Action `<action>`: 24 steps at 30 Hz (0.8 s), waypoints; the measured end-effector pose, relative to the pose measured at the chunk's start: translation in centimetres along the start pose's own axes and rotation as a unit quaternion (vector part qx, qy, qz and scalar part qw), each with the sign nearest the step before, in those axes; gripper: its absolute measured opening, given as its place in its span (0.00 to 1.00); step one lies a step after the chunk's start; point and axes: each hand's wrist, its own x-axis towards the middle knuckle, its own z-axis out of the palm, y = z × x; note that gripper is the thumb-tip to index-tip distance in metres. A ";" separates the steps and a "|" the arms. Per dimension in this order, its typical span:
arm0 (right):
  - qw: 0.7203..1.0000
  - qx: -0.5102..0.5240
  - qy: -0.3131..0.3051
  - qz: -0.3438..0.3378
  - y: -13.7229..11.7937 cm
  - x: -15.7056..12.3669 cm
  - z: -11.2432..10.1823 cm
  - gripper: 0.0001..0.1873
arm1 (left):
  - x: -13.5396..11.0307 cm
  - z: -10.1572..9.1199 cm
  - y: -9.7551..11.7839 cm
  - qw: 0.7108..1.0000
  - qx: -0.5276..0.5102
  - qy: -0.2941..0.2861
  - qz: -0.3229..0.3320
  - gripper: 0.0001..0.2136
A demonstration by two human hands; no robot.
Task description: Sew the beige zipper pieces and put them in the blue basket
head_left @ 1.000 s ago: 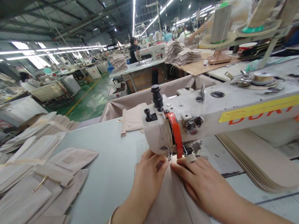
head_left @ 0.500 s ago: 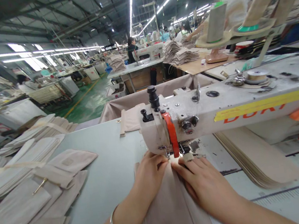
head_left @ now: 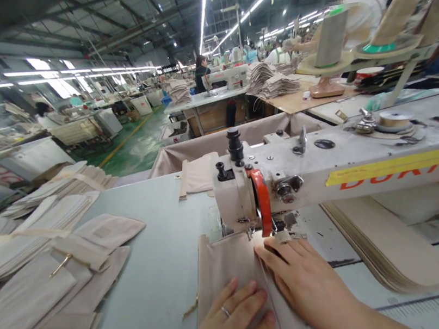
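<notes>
A beige fabric piece [head_left: 225,257] lies on the table, its far edge under the needle area of a white sewing machine [head_left: 234,195]. My left hand [head_left: 236,318] rests flat on the fabric near me, fingers spread, a ring on one finger. Close to the presser foot, my right hand [head_left: 301,270] presses down on the fabric's right side with its fingers extended. A gold-coloured zipper pull [head_left: 190,307] sticks out at the fabric's left edge.
Stacked beige panels [head_left: 392,248] lie right, under the machine arm. Fabric bundles and sewn pieces [head_left: 55,282] cover the table's left side. Thread cones [head_left: 330,38] stand behind the machine. Another beige piece [head_left: 198,176] lies beyond the machine head. Co-workers sit farther off.
My left hand has left the presser foot area, come back toward me and flattened on the fabric. My right hand stays beside the foot. The view has shifted slightly.
</notes>
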 end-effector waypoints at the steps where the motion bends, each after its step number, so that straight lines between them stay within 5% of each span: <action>1: 1.000 -0.001 0.001 -0.002 0.0 0.0 0.0 0.24 | 0.1 -0.1 -0.1 1.000 0.000 0.002 -0.003 0.09; 10: 1.000 -0.007 0.007 -0.002 0.2 -0.1 0.3 0.23 | 0.4 0.1 -1.0 0.999 -0.042 -0.032 0.011 0.21; 15: 1.000 -0.003 0.006 0.002 0.2 -0.1 0.3 0.23 | 0.9 -0.3 -1.0 0.996 -0.067 -0.061 -0.006 0.15; 24: 1.000 0.003 0.004 0.001 0.2 -0.2 0.1 0.23 | 1.0 1.7 -1.4 0.993 -0.103 0.041 -0.029 0.12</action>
